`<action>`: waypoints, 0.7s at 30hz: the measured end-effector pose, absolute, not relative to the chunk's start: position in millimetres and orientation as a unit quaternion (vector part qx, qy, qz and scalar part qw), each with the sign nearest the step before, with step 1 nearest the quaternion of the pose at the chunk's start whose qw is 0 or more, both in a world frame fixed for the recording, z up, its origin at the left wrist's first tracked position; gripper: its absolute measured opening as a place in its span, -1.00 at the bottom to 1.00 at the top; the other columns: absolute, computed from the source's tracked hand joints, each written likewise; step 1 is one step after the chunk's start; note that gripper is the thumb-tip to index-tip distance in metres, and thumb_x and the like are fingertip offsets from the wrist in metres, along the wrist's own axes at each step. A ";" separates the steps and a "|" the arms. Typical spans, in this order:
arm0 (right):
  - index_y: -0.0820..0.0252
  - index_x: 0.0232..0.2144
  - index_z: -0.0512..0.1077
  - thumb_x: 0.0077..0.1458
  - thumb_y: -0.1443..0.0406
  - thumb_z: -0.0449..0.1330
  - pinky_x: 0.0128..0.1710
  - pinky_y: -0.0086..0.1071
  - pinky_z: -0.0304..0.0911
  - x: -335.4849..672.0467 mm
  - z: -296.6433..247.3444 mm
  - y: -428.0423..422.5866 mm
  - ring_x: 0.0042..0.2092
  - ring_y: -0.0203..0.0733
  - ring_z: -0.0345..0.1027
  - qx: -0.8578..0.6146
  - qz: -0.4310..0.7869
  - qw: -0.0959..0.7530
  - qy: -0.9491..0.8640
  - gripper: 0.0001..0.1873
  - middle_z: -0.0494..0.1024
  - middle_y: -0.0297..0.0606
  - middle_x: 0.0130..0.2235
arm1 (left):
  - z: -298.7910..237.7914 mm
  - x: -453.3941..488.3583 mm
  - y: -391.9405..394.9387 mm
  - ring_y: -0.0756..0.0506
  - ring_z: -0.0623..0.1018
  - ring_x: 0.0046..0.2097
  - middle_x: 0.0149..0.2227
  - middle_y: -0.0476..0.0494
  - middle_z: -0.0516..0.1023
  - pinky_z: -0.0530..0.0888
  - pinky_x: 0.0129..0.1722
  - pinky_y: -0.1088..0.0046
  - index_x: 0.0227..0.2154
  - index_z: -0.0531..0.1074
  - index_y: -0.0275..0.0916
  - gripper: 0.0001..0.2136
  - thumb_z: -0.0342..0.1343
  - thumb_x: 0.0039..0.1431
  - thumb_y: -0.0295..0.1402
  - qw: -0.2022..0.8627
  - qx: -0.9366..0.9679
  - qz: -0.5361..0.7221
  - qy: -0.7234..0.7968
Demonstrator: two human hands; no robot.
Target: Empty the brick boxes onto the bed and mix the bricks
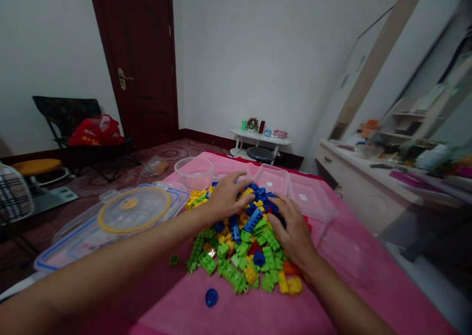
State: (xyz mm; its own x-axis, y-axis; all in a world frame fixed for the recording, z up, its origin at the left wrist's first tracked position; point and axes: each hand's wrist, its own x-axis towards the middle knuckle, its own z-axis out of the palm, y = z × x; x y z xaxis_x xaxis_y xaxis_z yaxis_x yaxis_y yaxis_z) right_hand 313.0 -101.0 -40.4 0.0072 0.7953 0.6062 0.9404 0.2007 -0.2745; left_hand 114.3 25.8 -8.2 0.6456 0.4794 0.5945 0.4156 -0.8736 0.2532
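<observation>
1. Forearms reach in from the near edge; left hand [227, 196] and right hand [293, 229] lie flat, fingers spread, gripping nothing, on the brick pile [245, 241].
2. Gathering step, judging by pose; the pile sits mid-worktop [368, 295].
3. Next move calls for pinching bricks toward the clear tubs [273, 180].

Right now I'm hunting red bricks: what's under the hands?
Both the left hand and right hand rest on the brick pile; bricks beneath the palms are covered.
</observation>
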 end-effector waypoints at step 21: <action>0.01 0.28 0.09 0.24 0.00 -0.03 0.29 0.19 -0.08 326.1 -79.6 -150.9 0.39 0.12 -0.23 -0.729 -0.019 0.342 -0.593 -0.38 -0.08 -0.16 0.39 | -41.8 58.4 2.7 -0.32 0.05 0.36 0.36 -0.27 0.04 0.09 0.28 -0.02 0.23 0.27 -0.12 -0.50 -0.07 0.31 -0.05 0.072 0.870 0.251 0.418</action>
